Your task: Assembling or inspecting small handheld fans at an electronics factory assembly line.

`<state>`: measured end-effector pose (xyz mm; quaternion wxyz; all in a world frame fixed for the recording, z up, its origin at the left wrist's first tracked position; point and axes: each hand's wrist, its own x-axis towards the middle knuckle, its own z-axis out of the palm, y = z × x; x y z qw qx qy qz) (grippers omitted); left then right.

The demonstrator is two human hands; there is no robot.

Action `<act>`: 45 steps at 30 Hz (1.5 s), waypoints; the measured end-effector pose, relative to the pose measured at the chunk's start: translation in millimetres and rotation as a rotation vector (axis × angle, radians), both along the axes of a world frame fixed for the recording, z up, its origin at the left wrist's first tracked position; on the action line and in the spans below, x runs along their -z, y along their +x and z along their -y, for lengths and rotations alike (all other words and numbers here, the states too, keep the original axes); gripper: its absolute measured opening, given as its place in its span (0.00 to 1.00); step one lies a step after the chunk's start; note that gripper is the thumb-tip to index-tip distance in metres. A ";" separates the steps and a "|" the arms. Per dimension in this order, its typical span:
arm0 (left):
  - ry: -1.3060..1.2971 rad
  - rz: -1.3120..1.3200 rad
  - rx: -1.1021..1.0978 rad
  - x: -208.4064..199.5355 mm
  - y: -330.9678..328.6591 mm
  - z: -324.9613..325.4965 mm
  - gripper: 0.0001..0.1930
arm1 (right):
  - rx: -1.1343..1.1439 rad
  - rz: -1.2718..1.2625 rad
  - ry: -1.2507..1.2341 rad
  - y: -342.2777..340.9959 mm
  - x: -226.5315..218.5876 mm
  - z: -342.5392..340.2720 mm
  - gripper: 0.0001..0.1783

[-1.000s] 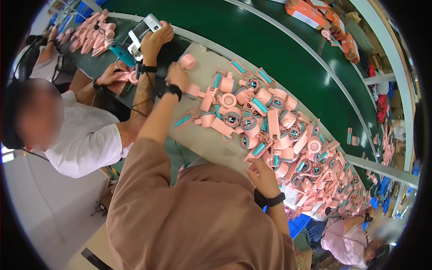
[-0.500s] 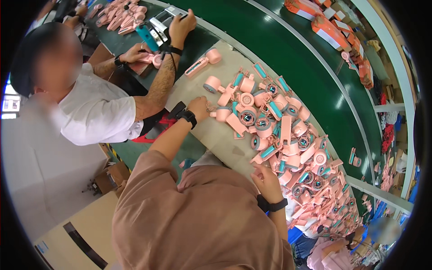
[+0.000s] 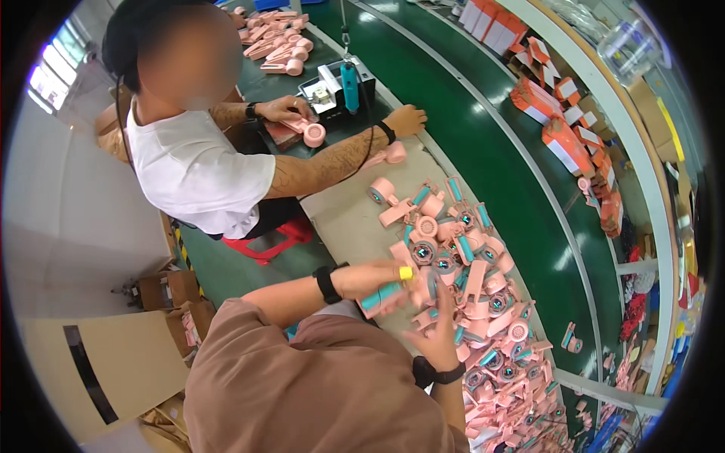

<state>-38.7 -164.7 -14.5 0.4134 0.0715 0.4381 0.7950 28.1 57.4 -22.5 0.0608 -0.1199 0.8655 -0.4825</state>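
Observation:
My left hand [image 3: 361,281] is closed around a pink handheld fan [image 3: 424,288], holding it just above the table's near edge. A teal cylinder [image 3: 381,299] shows in the fan's open handle below my fingers. Something small and yellow [image 3: 405,272] sits at my fingertips; I cannot tell whether it is tape or a finger cover. My right hand [image 3: 439,340] is beside the fan's round head, its fingers and thumb spread apart. Whether it touches the head is blurred. Behind both hands lies a heap of similar pink fans [image 3: 476,272], several with teal cylinders showing.
On the left a co-worker [image 3: 200,170] sits with one hand on a pink fan [image 3: 313,134] and the other at the table's far edge. A teal electric screwdriver [image 3: 349,87] hangs there. Beyond the pale table [image 3: 340,219] runs a green conveyor [image 3: 498,151], with orange boxes [image 3: 563,143] across it.
My left hand has come back from the heap's left end and now grips a fan. My right hand has spread its fingers beside it. The co-worker's arm has shifted, and the view has turned.

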 end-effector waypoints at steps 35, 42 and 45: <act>-0.520 -0.406 0.342 -46.6 19.8 -100.7 0.10 | 0.203 -0.427 0.322 56.7 -49.9 -92.1 0.34; -0.644 -1.037 0.272 -17.7 22.7 -113.8 0.11 | 0.080 -0.053 0.084 44.6 -85.2 -101.8 0.35; -0.545 -1.016 0.272 -12.6 26.4 -118.6 0.14 | 0.186 0.038 -0.089 50.1 -74.6 -103.5 0.35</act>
